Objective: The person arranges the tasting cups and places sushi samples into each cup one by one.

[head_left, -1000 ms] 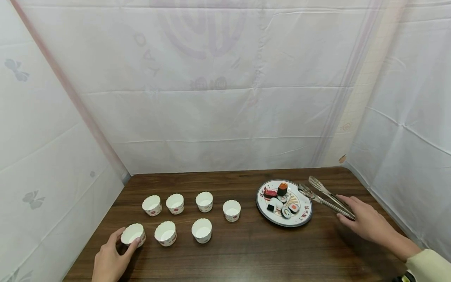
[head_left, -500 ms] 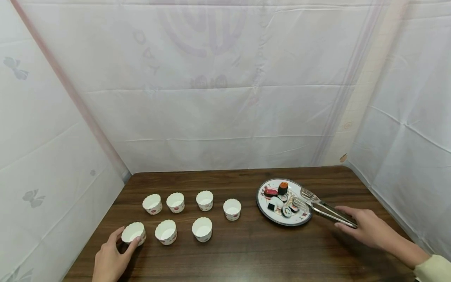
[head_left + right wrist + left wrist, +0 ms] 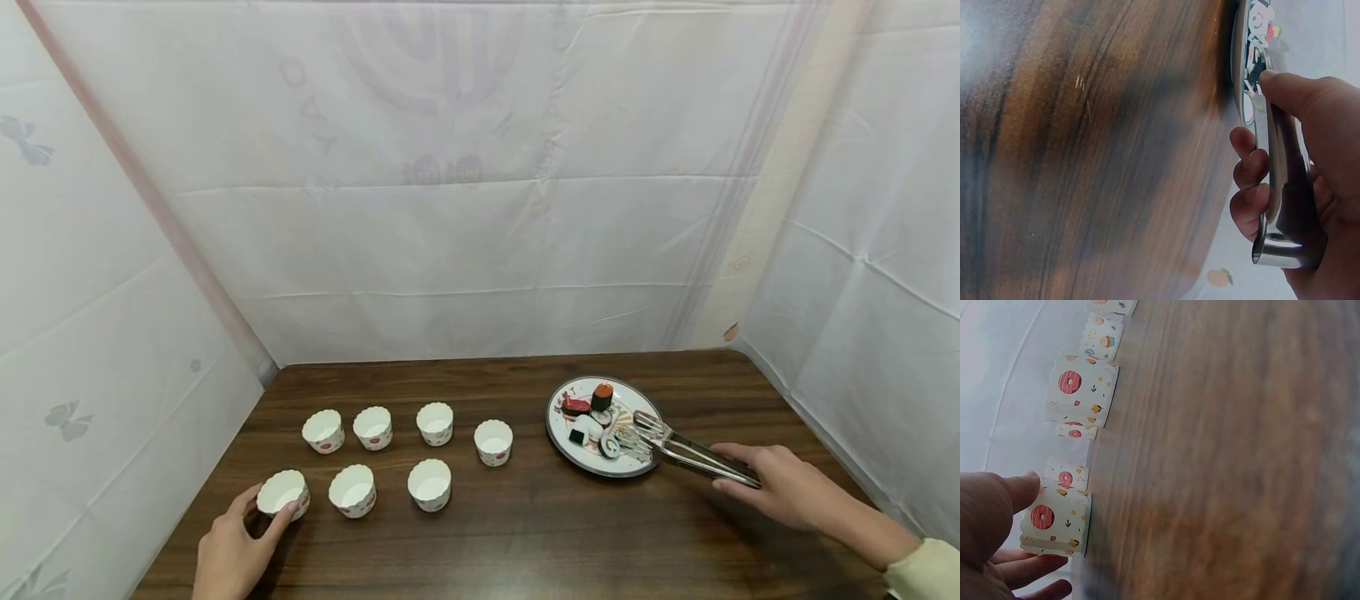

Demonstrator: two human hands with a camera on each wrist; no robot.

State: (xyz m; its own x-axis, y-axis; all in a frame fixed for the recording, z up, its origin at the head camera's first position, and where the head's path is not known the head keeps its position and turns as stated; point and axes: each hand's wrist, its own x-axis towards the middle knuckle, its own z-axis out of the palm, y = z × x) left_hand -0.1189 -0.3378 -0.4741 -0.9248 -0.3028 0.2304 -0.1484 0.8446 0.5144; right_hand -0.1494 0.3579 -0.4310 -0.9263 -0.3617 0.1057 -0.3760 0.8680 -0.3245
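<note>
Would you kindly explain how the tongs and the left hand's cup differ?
The tongs are shiny metal; the cup is white with printed doughnuts. The tongs are long; the cup is short and round. The tongs extend over the plate; the cup stands upright. Both are hand-held.

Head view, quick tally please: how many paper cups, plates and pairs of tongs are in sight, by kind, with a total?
Paper cups: 7, one of them held by the left hand
Plate: 1
Pair of tongs: 1, gripped by the right hand
Total: 9
</note>
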